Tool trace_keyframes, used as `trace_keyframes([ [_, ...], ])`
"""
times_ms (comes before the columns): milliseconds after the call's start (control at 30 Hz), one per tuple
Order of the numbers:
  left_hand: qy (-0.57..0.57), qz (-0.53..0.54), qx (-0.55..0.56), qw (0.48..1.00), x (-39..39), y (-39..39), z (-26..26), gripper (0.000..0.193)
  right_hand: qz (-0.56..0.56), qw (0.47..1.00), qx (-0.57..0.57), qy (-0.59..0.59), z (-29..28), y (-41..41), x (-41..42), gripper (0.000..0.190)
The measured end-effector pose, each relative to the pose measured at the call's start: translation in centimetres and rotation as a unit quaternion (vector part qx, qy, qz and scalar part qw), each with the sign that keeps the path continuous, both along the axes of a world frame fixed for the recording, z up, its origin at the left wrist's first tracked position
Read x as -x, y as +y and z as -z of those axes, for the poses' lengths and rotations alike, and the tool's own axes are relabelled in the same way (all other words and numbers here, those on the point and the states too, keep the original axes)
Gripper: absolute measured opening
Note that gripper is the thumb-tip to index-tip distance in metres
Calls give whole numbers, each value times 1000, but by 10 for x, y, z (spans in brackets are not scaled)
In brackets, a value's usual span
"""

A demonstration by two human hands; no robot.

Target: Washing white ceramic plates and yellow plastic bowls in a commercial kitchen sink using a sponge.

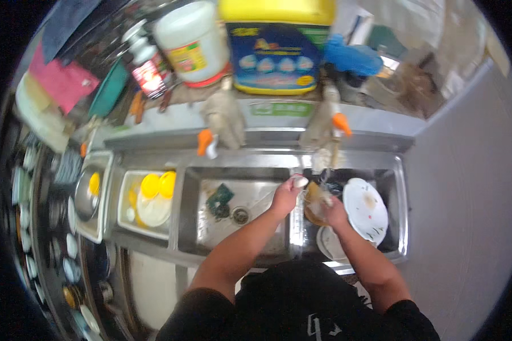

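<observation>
My left hand (pixel 285 197) is closed around a small white object (pixel 300 182), possibly a little dish or spoon, above the divider between two steel basins. My right hand (pixel 334 212) is over the right basin (pixel 393 243), its fingers at a blurred brownish, round item (pixel 315 206) below the tap. Blur hides whether those fingers grip it. Beside that hand, a large white oval plate (pixel 365 211) with food scraps leans in the basin. A smaller white dish (pixel 329 244) lies partly under my right forearm.
The middle basin (pixel 256 238) holds a dark green scouring pad (pixel 220 198) near the drain. Left of it, a white tub (pixel 123 213) contains yellow items. Orange-handled taps (pixel 205 143) jut over the sink. A large yellow-and-blue jug (pixel 277 55) stands behind. Crockery (pixel 71 245) fills racks at left.
</observation>
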State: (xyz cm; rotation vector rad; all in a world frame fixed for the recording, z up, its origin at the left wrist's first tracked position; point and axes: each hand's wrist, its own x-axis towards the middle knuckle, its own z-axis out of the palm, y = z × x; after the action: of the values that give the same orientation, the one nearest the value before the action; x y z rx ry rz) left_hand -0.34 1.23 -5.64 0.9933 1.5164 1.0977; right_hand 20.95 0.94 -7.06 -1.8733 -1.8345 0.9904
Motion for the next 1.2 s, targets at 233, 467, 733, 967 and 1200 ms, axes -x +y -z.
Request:
trace_keyframes([
  [233, -198, -410, -15, 890, 238, -99, 60, 9, 147, 950, 193, 194, 8, -21, -23, 26],
  [467, -118, -463, 211, 853, 435, -191, 40, 19, 253, 920, 190, 232, -4, -43, -37, 26],
  [733, 636, -412, 193, 623, 736, -201, -69, 74, 314, 903, 200, 216, -30, -53, 2, 33],
  [967, 563, -216, 123, 788, 846, -142, -173, 36, 332, 914, 163, 168, -25, -58, 5, 34],
  [1200, 583, -253, 95, 766, 865, -154, -169, 36, 333, 908, 148, 204, -10, -45, 15, 37],
])
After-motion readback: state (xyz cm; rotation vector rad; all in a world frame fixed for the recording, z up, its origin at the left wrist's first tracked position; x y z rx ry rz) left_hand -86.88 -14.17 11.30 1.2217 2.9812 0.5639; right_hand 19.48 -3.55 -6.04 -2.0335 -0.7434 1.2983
